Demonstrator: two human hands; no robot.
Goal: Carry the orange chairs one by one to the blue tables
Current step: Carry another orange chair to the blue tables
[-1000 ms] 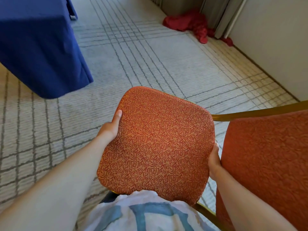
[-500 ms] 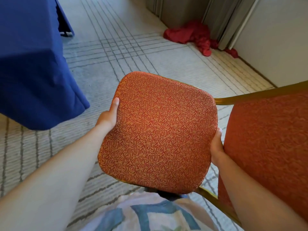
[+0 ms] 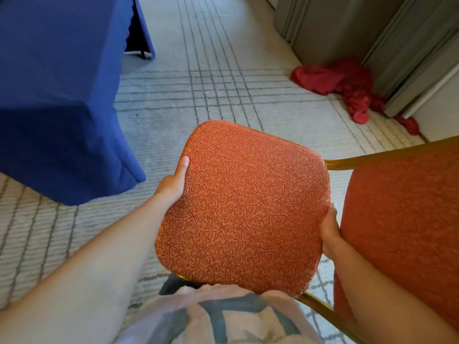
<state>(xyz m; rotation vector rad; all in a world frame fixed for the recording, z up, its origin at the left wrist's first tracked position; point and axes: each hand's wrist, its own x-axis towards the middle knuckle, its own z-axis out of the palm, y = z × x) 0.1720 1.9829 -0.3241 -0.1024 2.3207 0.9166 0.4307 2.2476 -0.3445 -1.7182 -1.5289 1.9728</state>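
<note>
A blue-draped worktop (image 3: 57,100) stands on the lined carpet (image 3: 198,83) at the left. Near it the left hand (image 3: 171,184) grips the left edge of the orange chair (image 3: 243,209), held up before the person's body with its seat facing the camera. Its front points toward the worktop and its back lies to the right, so its length runs left to right. The right hand (image 3: 329,232) grips the seat's right edge just beside the back, and a crumpled red cloth (image 3: 342,85) lies beyond by the wall (image 3: 439,112).
</note>
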